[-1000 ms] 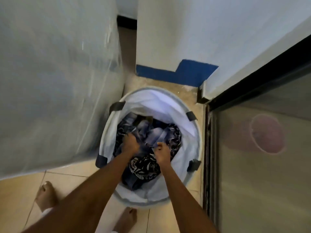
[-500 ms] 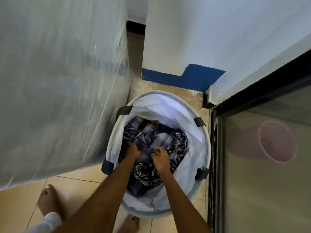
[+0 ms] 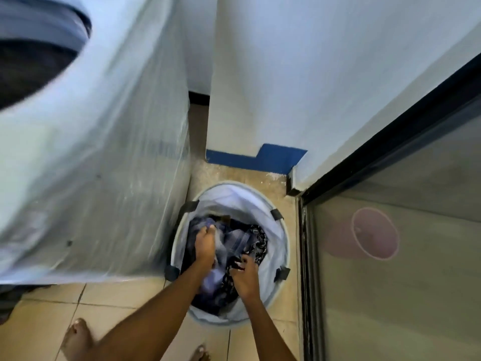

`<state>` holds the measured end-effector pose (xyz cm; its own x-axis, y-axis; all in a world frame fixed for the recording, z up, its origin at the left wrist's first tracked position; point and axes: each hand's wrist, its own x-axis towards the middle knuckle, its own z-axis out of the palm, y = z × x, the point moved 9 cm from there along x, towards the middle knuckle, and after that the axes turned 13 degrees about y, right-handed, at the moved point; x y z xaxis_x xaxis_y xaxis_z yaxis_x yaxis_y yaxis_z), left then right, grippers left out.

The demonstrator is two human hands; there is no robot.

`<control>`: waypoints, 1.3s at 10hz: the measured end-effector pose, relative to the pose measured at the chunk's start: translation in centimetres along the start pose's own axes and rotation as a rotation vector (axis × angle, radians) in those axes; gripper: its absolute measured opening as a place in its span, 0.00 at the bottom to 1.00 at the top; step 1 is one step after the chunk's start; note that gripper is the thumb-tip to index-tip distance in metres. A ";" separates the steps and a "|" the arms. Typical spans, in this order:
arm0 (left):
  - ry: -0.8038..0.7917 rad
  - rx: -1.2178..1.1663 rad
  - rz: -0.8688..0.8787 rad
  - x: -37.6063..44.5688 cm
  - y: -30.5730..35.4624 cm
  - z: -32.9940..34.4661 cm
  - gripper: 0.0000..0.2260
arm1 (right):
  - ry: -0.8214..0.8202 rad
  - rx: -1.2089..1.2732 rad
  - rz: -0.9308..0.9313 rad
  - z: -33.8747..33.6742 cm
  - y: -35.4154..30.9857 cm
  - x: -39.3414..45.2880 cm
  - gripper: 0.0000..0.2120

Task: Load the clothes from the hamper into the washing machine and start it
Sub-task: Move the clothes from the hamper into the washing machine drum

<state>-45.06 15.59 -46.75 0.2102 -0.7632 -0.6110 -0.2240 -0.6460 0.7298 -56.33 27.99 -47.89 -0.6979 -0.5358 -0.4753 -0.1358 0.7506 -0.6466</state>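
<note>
A round white hamper (image 3: pixel 279 230) with dark handle tabs stands on the tiled floor, pressed against the washing machine (image 3: pixel 91 165), which is wrapped in clear plastic. Its dark drum opening (image 3: pixel 28 66) shows at the top left. Dark blue, plaid and black-and-white patterned clothes (image 3: pixel 244 241) fill the hamper. Both my hands are inside it. My left hand (image 3: pixel 205 246) grips a bunch of the blue cloth. My right hand (image 3: pixel 244 276) pinches the patterned cloth near the front.
A white wall with a blue base strip (image 3: pixel 255 160) stands behind the hamper. A dark-framed glass door (image 3: pixel 390 256) closes off the right side; a pink round tub (image 3: pixel 374 233) shows through it. My bare feet (image 3: pixel 78 337) stand on the beige tiles.
The view has pulled up and back, so the machine's drum opening now shows. My left hand has reached farther back into the clothes; my right hand stays at the front.
</note>
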 end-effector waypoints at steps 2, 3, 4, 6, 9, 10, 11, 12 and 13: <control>-0.542 0.041 0.037 -12.0 16.1 0.1 0.07 | -0.023 0.132 -0.144 -8.0 -10.7 -4.0 0.38; -0.776 0.264 0.114 -17.9 24.2 -0.4 0.10 | -0.061 0.196 -0.156 -13.8 -18.3 -8.8 0.26; -0.855 0.334 0.194 -22.6 31.2 -1.4 0.13 | -0.032 0.221 -0.203 -17.5 -23.8 -10.4 0.11; -0.645 0.250 0.622 -27.3 43.5 -6.6 0.11 | 0.277 0.288 -0.400 -29.2 -36.5 -13.6 0.06; -0.590 0.077 0.798 -31.9 54.1 -14.3 0.26 | 0.440 0.735 -0.693 -47.0 -56.4 -23.5 0.05; -0.613 -0.081 0.795 -33.9 56.6 -15.6 0.30 | 0.386 0.694 -0.764 -48.1 -59.9 -25.5 0.07; -0.839 -0.275 0.778 -37.5 58.9 -15.5 0.25 | 0.245 0.705 -0.786 -46.7 -61.6 -26.3 0.10; -0.855 -0.234 0.867 -39.9 60.0 -16.1 0.16 | 0.087 0.532 -0.806 -43.9 -61.7 -26.5 0.10; -0.571 -0.255 0.941 -38.1 60.5 -17.4 0.11 | 0.114 0.519 -0.774 -42.9 -60.8 -25.8 0.07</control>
<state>-50.06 5.86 25.98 -0.4196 -0.8828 0.2115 0.1511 0.1618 0.9752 -60.23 12.78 29.25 -0.6131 -0.7521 0.2419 -0.2799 -0.0795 -0.9567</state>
